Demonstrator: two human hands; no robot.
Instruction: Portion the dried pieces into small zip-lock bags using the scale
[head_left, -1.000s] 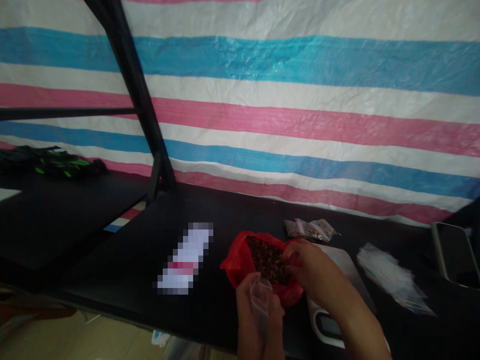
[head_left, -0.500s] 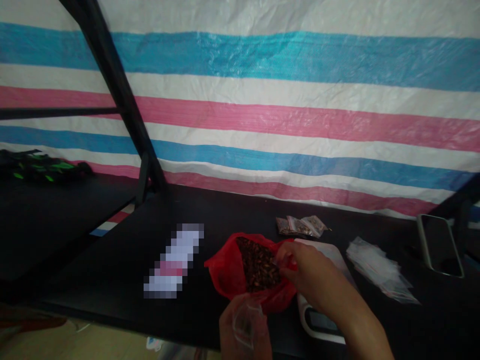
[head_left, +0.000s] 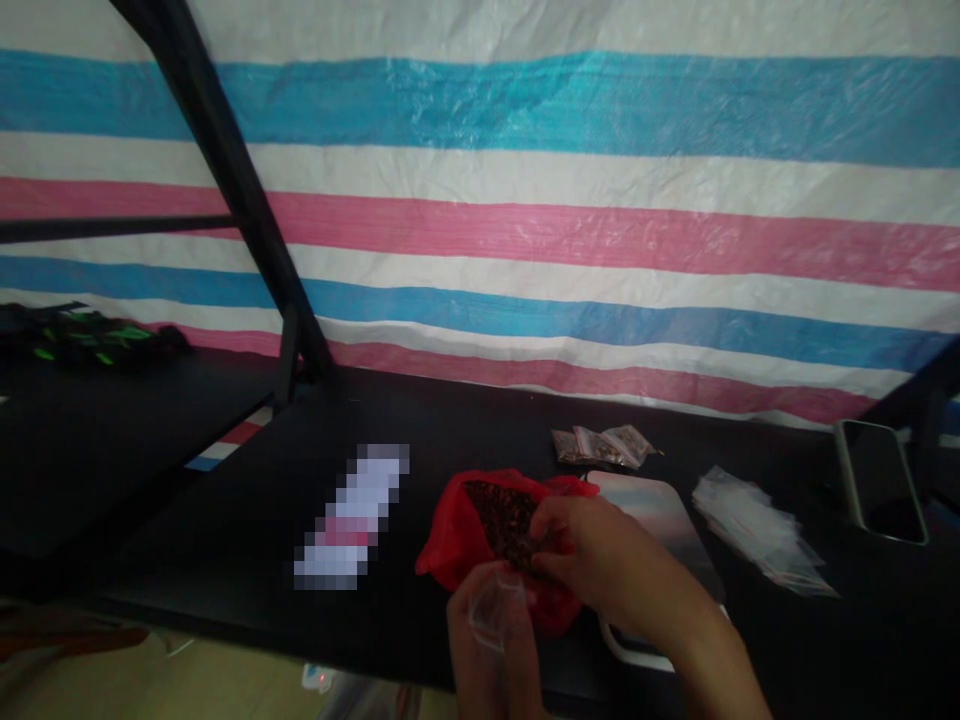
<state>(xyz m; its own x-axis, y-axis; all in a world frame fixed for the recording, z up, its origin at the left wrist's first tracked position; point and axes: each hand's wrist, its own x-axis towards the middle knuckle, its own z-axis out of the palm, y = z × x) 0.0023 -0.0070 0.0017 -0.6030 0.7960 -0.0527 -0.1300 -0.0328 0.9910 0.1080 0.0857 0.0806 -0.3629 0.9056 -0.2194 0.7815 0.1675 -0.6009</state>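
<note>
A red plastic bag lies with its mouth spread, full of small dark brown dried pieces like seeds or grains. My right hand reaches into it, thumb and fingers pinched down among the pieces; what the fingertips hold is hidden. Just in front of the red bag, my left hand grips a small clear plastic bag whose mouth stands open upward. A kitchen scale with a silvery top sits partly under my right forearm.
Several filled small bags lie behind the scale. To its right are a stack of flat clear bags and a phone. A blurred-out paper slip rests on the black table. Black frame bars rise at left.
My right hand has moved a little left and deeper into the brown pieces. My left hand, with the clear bag, has shifted slightly right and up against the red bag's edge.
</note>
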